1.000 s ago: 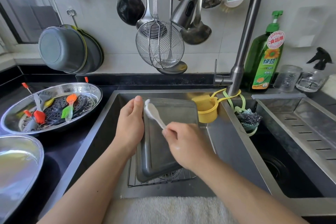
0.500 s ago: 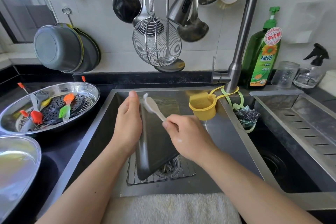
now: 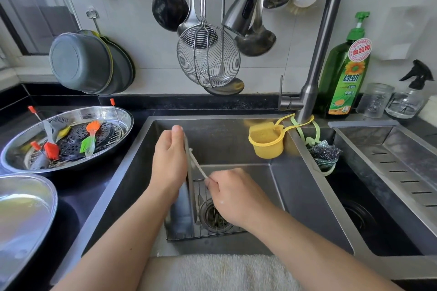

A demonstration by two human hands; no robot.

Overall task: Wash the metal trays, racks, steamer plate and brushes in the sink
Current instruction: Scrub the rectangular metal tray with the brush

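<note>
In the sink [image 3: 305,198] a rectangular metal tray [image 3: 186,205] stands almost on edge on a wire rack [image 3: 205,231] over the drain. My left hand [image 3: 168,160] grips the tray's upper edge, thumb on top. My right hand [image 3: 233,196] pinches a white brush [image 3: 197,164] whose head touches the tray's inner face. On the left counter a round metal tray [image 3: 106,116] holds the perforated steamer plate [image 3: 71,142] and several silicone brushes [image 3: 88,140].
The tap [image 3: 314,59] arches over the sink, its spray head up among hanging ladles and a wire skimmer [image 3: 208,56]. A yellow cup [image 3: 266,142] and a steel scourer [image 3: 325,152] hang at the divider. Another round tray [image 3: 21,215] lies near left. A towel [image 3: 220,271] covers the front edge.
My left hand has tipped the rectangular tray from leaning open toward me to nearly edge-on. My right hand and the brush have dropped lower with it.
</note>
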